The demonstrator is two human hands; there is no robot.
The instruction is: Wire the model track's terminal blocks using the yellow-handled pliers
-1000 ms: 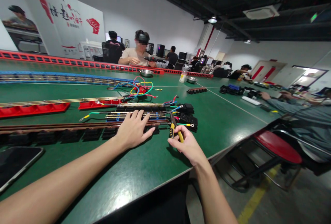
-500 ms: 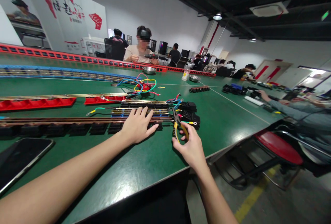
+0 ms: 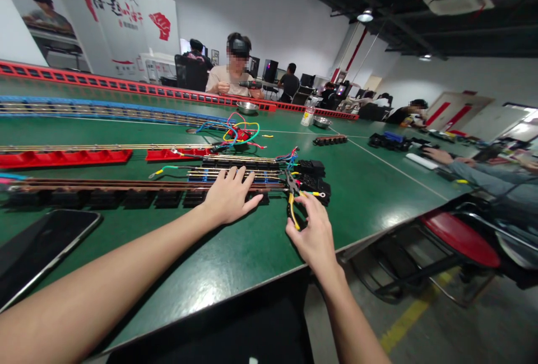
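My left hand (image 3: 228,197) lies flat with fingers spread across a long black strip (image 3: 138,198) carrying brown metal rods, and across the blue-and-black strip (image 3: 196,173) behind it. In my right hand (image 3: 313,228) are pliers with yellow-and-black handles (image 3: 292,207). The handles look closer together than before. Their jaws (image 3: 290,180) reach the right end of the rods; what sits between them is too small to tell. Beside the jaws, a yellow-green wire with a ring terminal (image 3: 317,194) sticks out over black blocks (image 3: 314,182).
A phone (image 3: 46,246) lies at left. Red strips (image 3: 67,158), a blue strip (image 3: 105,107), coloured wires (image 3: 244,133), a bottle (image 3: 308,113) and metal bowls (image 3: 247,107) are farther back. A person with a power drill (image 3: 251,84) sits opposite. Another person's arm (image 3: 474,171) is at right.
My right hand has closed, bringing the plier handles together. My left hand stays on the strips. The whole view has shifted slightly.
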